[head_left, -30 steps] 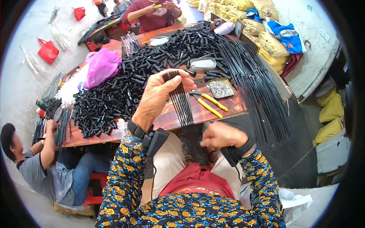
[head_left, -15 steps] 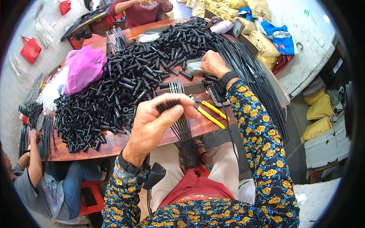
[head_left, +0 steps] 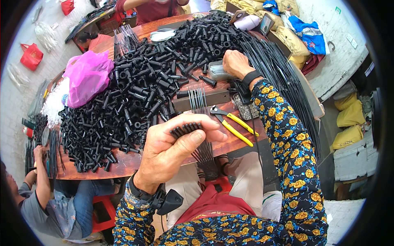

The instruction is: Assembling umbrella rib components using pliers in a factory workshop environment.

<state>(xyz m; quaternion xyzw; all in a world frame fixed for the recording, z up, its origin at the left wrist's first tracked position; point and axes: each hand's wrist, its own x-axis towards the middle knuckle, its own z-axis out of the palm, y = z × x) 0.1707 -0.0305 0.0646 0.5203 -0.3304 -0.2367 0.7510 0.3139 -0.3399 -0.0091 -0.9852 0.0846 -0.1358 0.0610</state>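
My left hand [head_left: 168, 145] is closed on a row of several thin black rod ends [head_left: 186, 129], pinched between thumb and curled fingers. Just beyond it, thin rods with pale metallic upper parts [head_left: 198, 100] lean over a brown bar [head_left: 215, 98] at the table; whether they join the held ends is hidden by the hand. My right hand [head_left: 237, 64] bends down at a small clear plastic box [head_left: 216, 68] with thin pale pieces inside. Its fingertips are hidden, so what they hold does not show. Yellow-handled cutters [head_left: 236, 125] lie open on the table between my arms.
A large heap of black tubular parts [head_left: 127, 110] covers the table's left and middle. Long black rods [head_left: 283, 82] lie along its right side. A pink plastic bag [head_left: 90, 78] sits at the left. A co-worker's hand [head_left: 40, 152] works at the left edge; another person [head_left: 154, 10] is across.
The view has shifted slightly, so the table appears a little lower and to the right. My left hand still grips the rod ends, and my right hand stays at the plastic box.
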